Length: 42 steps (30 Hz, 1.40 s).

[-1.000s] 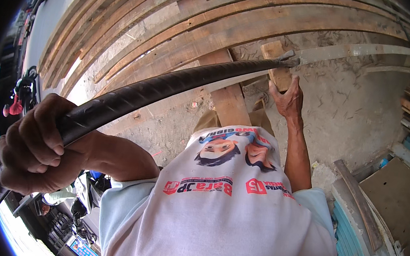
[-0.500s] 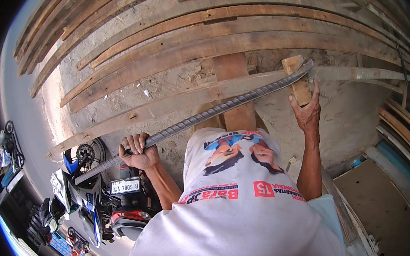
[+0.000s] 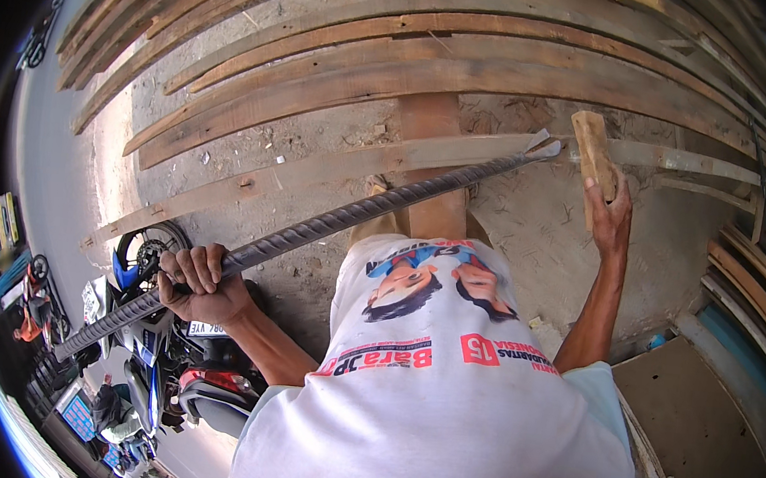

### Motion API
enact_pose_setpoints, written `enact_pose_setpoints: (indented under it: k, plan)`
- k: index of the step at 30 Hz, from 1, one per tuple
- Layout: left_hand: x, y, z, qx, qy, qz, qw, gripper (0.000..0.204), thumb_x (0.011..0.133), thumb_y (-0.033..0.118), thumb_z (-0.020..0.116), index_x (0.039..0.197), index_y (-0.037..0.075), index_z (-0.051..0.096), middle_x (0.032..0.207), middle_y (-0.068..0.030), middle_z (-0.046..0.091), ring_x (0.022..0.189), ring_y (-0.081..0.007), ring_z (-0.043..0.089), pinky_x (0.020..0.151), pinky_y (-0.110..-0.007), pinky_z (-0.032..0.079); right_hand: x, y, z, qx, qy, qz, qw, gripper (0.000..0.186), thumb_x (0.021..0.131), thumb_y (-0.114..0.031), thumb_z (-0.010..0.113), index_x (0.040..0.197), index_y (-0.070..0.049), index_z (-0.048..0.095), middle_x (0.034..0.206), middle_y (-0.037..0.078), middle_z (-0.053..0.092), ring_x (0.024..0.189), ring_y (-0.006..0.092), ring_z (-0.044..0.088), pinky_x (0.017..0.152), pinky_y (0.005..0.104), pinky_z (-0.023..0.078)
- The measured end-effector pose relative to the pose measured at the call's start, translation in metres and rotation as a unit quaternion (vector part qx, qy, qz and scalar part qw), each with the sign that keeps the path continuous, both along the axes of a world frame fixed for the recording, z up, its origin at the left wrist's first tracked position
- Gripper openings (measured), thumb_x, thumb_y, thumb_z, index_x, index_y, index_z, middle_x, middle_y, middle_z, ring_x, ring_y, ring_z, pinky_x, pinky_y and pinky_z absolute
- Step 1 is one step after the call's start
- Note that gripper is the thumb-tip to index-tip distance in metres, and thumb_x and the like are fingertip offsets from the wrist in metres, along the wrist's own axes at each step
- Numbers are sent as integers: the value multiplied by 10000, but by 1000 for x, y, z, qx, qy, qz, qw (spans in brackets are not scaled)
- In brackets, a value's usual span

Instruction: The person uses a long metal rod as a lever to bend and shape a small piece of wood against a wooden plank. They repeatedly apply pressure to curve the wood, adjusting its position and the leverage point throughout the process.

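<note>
A long ribbed steel pry bar (image 3: 358,211), made from rebar, slants up from lower left to upper right. My left hand (image 3: 203,284) is closed in a fist around its lower part, and the lower end sticks out past the fist. The bar's forked, flattened tip (image 3: 544,146) is above a grey plank (image 3: 316,170). Just right of the tip, my right hand (image 3: 612,210) grips the lower part of a short wooden block (image 3: 592,144). A gap shows between block and tip. The palm side of the right hand is partly hidden.
Several long timber planks (image 3: 320,122) lie across the dirt ground ahead, with a reddish-brown board (image 3: 427,119) crossing under them. Parked motorcycles (image 3: 147,345) stand close on the left, beside a road (image 3: 49,161). More boards (image 3: 762,275) and a brown panel (image 3: 697,426) are at the right.
The wooden block has come away from the bar's forked tip, moving right with my right hand. My left hand and the bar have shifted left and slightly down.
</note>
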<state>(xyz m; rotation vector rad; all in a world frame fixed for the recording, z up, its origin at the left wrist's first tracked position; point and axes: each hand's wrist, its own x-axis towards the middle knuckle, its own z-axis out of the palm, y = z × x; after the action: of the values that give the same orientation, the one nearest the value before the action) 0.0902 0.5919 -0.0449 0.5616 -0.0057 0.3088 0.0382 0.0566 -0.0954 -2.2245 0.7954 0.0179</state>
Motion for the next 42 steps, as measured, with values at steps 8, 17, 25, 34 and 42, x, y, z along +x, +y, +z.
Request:
enact_pose_setpoints:
  k: [8, 17, 25, 34, 42]
  plan:
    - [-5, -15, 30, 49, -38, -28, 998, 289, 1004, 272, 478, 758, 125, 441, 495, 29, 371, 405, -82, 357, 515, -254, 406, 20, 12, -32, 16, -93, -4, 995, 750, 856, -514, 706, 1340, 26, 517, 1229, 233, 601, 1098, 322, 622, 923, 447, 513]
    - [-28, -24, 23, 38, 2, 27, 999, 292, 1008, 275, 451, 751, 135, 443, 476, 43, 347, 395, -74, 357, 501, -253, 394, 149, -37, -34, -140, -86, 99, 981, 770, 857, -551, 715, 1335, 27, 541, 1220, 275, 630, 1129, 391, 635, 930, 479, 513]
    - [-61, -20, 6, 26, 58, 88, 994, 294, 994, 287, 487, 745, 141, 428, 491, 51, 341, 405, -68, 353, 490, -243, 393, 124, 111, 18, -20, -131, 379, 916, 771, 857, -531, 735, 1366, 5, 515, 1215, 232, 639, 1162, 359, 627, 970, 472, 504]
    - [-35, -36, 30, 69, -3, 6, 998, 340, 1019, 317, 481, 748, 124, 410, 513, 38, 354, 434, -77, 354, 545, -251, 395, 55, 275, 27, -4, -218, 629, 746, 502, 842, -526, 712, 967, -67, 552, 831, 126, 659, 762, 308, 711, 657, 419, 561]
    - [6, -1, -2, 671, -58, -37, 739, 926, 772, 615, 757, 1415, 26, 446, 1339, -225, 506, 1221, -401, 495, 1051, -550, 367, 39, 247, 94, -48, -316, 530, 786, 451, 860, -498, 700, 910, -64, 586, 763, 100, 625, 656, 282, 696, 553, 391, 551]
